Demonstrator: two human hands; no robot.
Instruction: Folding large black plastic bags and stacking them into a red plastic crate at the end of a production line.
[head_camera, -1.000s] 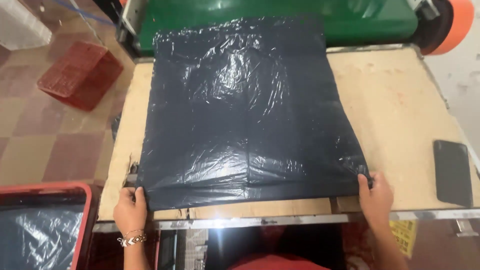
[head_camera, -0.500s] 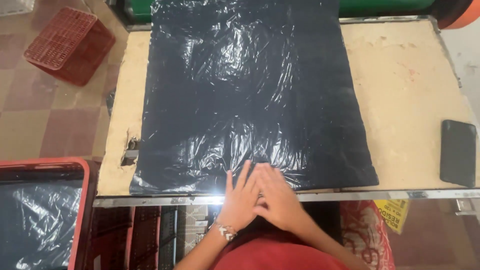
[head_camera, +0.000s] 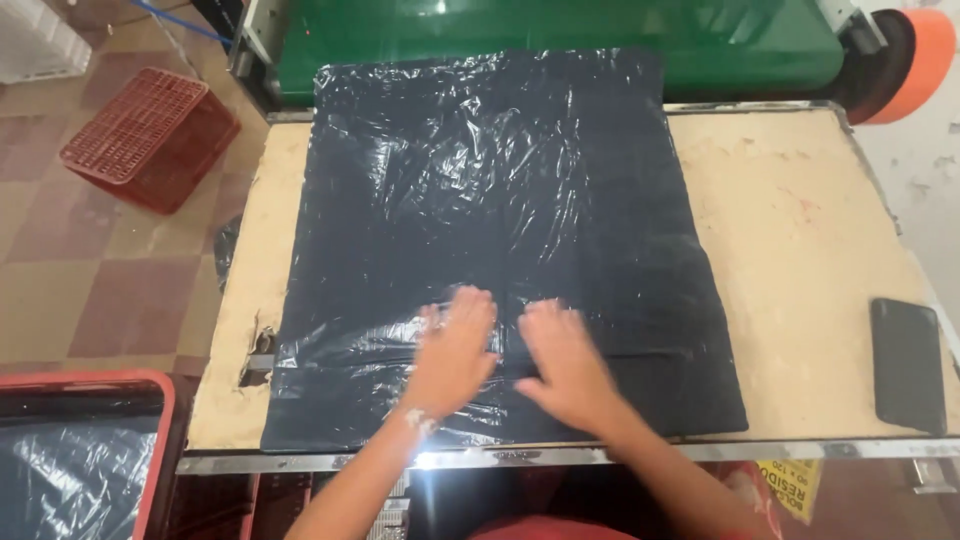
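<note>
- Black glossy plastic is what I see first: a large black plastic sheet (head_camera: 500, 230) lies flat across the wooden table (head_camera: 800, 250), reaching from the near edge to the far edge, where it runs up against a green machine (head_camera: 560, 45).
- My left hand (head_camera: 452, 352) lies palm down on the near middle of the sheet, fingers stretched flat and slightly apart.
- My right hand (head_camera: 562, 362) lies just beside it, also palm down on the plastic, fingers flat and close together; neither hand is pinching anything.
- Both hands look blurred, so I cannot tell the finer finger positions.
- A dark flat phone (head_camera: 907, 362) sits on the bare wood at the near right, well apart from the sheet.
- On the tiled floor at the far left stands a red plastic crate (head_camera: 150, 135).
- At the near left, a red-rimmed bin (head_camera: 150, 450) holds more shiny black plastic.
- An orange roll (head_camera: 915, 60) shows at the far right beside the machine.
</note>
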